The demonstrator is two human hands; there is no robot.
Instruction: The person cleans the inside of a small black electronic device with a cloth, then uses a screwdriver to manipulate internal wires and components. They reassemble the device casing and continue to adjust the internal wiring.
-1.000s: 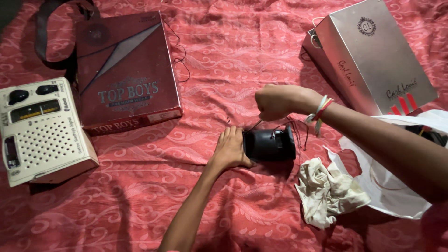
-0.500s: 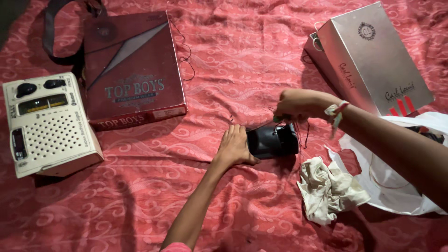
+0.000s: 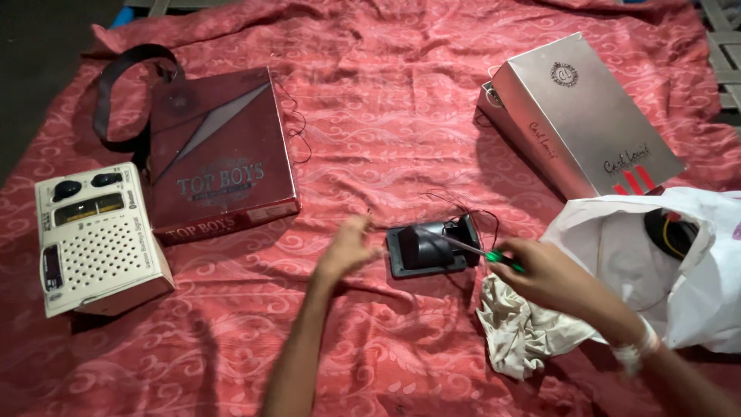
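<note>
Far left on the red cloth (image 3: 370, 139) sits a cream radio (image 3: 96, 239), and just beside it a dark red box (image 3: 220, 154) with a black strap (image 3: 127, 93) looped behind. Centre, the left hand (image 3: 347, 247) hovers blurred, fingers loosely spread, gripping nothing, just left of the black speaker (image 3: 428, 247), which lies flat on the cloth with thin wires (image 3: 463, 205) trailing behind it. The right hand (image 3: 540, 274) is closed around a green-handled screwdriver (image 3: 471, 249), shaft angled across the speaker. Below that hand lies a crumpled white rag (image 3: 525, 336); further right a white bag (image 3: 656, 255), with a silver box (image 3: 579, 116) above.
</note>
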